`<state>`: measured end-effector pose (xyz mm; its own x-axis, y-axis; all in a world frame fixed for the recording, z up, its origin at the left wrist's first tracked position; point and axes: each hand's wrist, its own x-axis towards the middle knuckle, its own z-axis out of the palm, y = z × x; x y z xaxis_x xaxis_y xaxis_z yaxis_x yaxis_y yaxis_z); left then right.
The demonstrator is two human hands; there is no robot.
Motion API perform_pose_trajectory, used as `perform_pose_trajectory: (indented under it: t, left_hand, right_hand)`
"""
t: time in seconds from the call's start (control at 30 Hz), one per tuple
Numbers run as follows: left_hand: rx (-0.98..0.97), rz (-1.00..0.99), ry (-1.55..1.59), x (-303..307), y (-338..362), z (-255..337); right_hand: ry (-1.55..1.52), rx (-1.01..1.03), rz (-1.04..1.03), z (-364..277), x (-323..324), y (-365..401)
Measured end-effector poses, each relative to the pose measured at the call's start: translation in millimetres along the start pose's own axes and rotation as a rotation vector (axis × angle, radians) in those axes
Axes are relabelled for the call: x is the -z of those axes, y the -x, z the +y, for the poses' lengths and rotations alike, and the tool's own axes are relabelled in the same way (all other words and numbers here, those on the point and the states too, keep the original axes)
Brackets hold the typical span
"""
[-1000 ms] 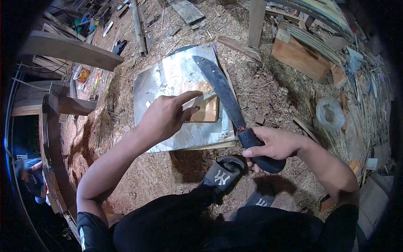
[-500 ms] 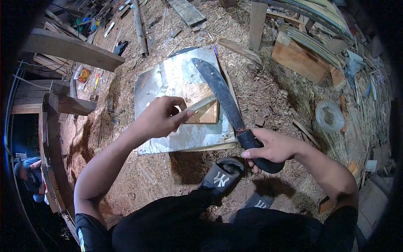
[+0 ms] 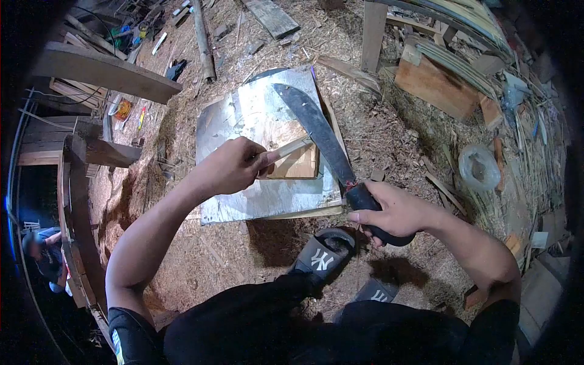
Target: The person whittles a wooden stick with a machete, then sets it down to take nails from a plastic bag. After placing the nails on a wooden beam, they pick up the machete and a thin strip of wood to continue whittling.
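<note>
My right hand (image 3: 392,210) is closed round the black handle of a machete (image 3: 313,121), whose dark curved blade slants up and to the left. Pinched in my left hand (image 3: 234,164) is a thin wooden strip (image 3: 293,146), its far end right at the blade's edge. Below the strip lies a small square wooden block (image 3: 298,169). That block rests on a flat, worn, pale board (image 3: 243,204) set on the ground in front of my feet.
Wood shavings (image 3: 182,261) cover the ground. A clear plastic bag (image 3: 479,167) lies at the right, near a wooden box (image 3: 435,85). A beam (image 3: 109,72) juts in from the left. Beyond a wooden frame at far left sits another person (image 3: 48,258).
The machete has shifted slightly up and left against the strip. My left hand has turned a little, and its fingers have closed further round the strip.
</note>
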<state>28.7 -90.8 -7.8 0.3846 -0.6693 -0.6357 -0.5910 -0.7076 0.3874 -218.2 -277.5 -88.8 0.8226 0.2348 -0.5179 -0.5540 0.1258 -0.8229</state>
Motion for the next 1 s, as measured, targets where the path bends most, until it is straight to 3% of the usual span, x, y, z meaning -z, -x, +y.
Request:
perform_pose_trajectory:
  t: [0.03,0.1,0.2,0.63,1.0]
  left_hand:
    - [-0.001,0.005,-0.007,-1.7,-1.5,-3.3]
    - [0.0,0.008,-0.014,-3.2,-2.0,-4.5]
    - [0.05,0.008,0.037,-4.6,-0.8,-4.6]
    - [0.06,-0.018,0.113,-7.5,-5.5,-12.2]
    - [0.076,-0.003,0.119,-5.9,-4.5,-9.3]
  right_hand:
    - [-0.001,0.0,0.001,0.4,0.8,0.0]
    - [0.352,0.145,0.106,1.7,2.0,-0.1]
    - [0.446,0.129,0.163,5.1,4.3,-0.1]
    - [0.615,0.153,0.249,7.6,4.7,0.9]
    - [0.664,-0.01,0.26,-6.4,4.0,8.4]
